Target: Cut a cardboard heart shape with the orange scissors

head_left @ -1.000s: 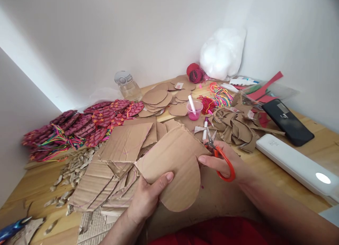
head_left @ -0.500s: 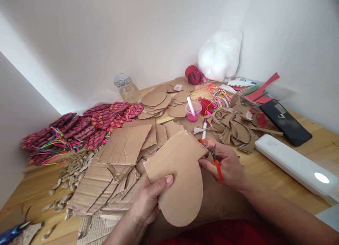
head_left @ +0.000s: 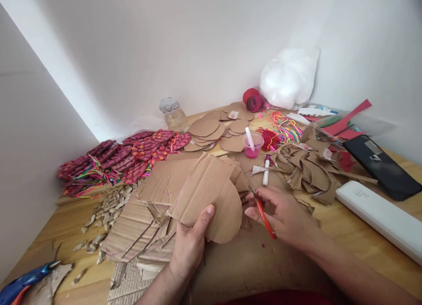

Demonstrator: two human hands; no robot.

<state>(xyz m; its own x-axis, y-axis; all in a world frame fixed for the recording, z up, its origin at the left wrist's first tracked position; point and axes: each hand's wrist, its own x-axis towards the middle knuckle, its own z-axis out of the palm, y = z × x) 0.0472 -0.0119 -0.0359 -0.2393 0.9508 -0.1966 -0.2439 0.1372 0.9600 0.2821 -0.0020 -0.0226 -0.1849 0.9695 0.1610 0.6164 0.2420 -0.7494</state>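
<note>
My left hand (head_left: 193, 237) grips a cardboard piece (head_left: 214, 199) with one rounded side, thumb on top and the fingers hidden beneath. To its right, my right hand (head_left: 280, 212) is closed around orange-handled scissors (head_left: 263, 215), their blades pointing up and away, apart from the cardboard. Beneath and left of the held piece lies a stack of cut cardboard sheets (head_left: 128, 226), some with purple drawn lines. A white marker with a purple tip (head_left: 266, 173) rests beyond the right hand.
Cardboard scraps (head_left: 306, 168), a black phone (head_left: 382, 164) and a white power bank (head_left: 379, 217) lie right. At the back are cardboard discs (head_left: 204, 127), a pink cup (head_left: 253, 146) and a jar (head_left: 174, 116). Patterned fabric pieces (head_left: 125, 157) and a blue glue gun (head_left: 26, 281) sit left.
The cardboard piece in my left hand has turned and moved up toward the stack. The scissors have come away from its edge, staying in my right hand. The view has shifted left.
</note>
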